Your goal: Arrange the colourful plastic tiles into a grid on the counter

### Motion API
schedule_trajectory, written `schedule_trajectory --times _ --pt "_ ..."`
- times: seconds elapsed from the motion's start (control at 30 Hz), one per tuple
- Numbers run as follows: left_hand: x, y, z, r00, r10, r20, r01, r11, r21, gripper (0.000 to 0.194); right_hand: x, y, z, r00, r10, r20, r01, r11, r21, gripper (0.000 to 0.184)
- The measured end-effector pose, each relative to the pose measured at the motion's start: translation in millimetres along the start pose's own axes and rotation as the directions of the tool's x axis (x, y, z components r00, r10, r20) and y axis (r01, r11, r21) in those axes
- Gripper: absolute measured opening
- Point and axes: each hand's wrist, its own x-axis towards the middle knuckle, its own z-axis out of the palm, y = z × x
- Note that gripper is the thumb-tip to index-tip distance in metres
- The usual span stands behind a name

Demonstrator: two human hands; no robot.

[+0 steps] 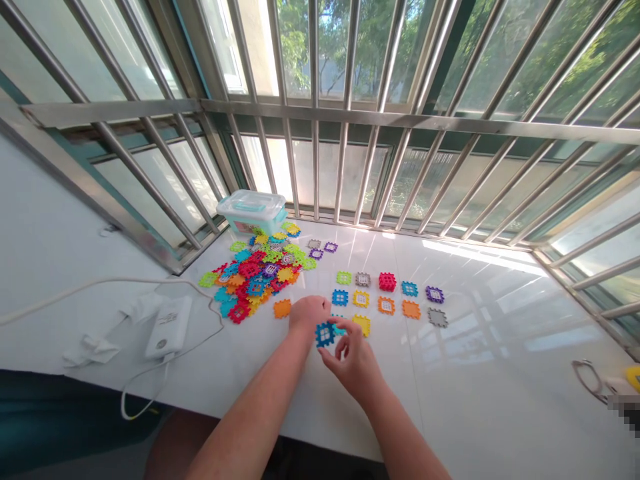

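Note:
Between the thumb and fingertips of my right hand (354, 352) is a dark blue toothed square building tile (325, 334) with a window pattern, held above the white table. My left hand (309, 313) is just behind and left of it, fingers curled inward; whatever they hold is hidden. An orange tile (283, 308) lies left of my left hand. Beyond my hands, tiles are laid out in rows, among them a blue window tile (340, 297), a yellow tile (361, 325) and a grey one (437, 317). A red cube of tiles (387, 281) stands in the back row.
A large heap of mixed tiles (255, 270) lies at the left, before a lidded clear-and-teal box (253, 210). Nearer are a white power strip (169, 325) with a cable and crumpled tissue (95, 345). Metal window bars (345, 119) rise behind the table.

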Motion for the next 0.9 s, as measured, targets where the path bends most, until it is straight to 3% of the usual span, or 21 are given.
schedule_trajectory --times 0.17,0.27,0.33,0.43,0.63,0.73,0.9 --pt "7.8 -5.5 8.0 0.992 0.03 -0.124 -0.024 0.999 0.044 0.05 -52.4 46.2 -97.4 0.988 0.153 0.024 -0.135 0.928 -0.348 0.05" --pt "8.6 -6.5 12.1 0.991 0.026 -0.132 -0.021 0.999 0.041 0.05 -58.6 61.6 -144.5 0.968 0.246 0.052 -0.194 0.861 -0.47 0.049" --pt "8.7 -6.6 13.2 0.99 0.026 -0.136 -0.021 0.999 0.043 0.05 -56.6 66.6 -162.2 0.955 0.287 0.079 -0.217 0.851 -0.479 0.051" --pt "8.8 -6.6 13.0 0.99 0.038 -0.135 -0.031 0.998 0.054 0.051 -54.3 70.2 -169.6 0.953 0.3 0.034 -0.245 0.836 -0.49 0.055" --pt "8.8 -5.4 12.2 0.99 0.039 -0.137 -0.027 0.996 0.086 0.051 -62.9 77.4 -156.4 0.917 0.302 -0.259 -0.393 0.792 -0.468 0.057" --pt "8.7 -4.9 11.6 0.989 0.04 -0.143 -0.026 0.995 0.1 0.051 -61.3 80.2 -151.6 0.913 0.306 -0.269 -0.401 0.786 -0.47 0.067" --pt "7.1 -3.3 8.3 0.991 0.023 -0.13 -0.011 0.995 0.094 0.051 -53.4 80.5 -145.0 0.916 0.325 -0.235 -0.399 0.79 -0.465 0.058"
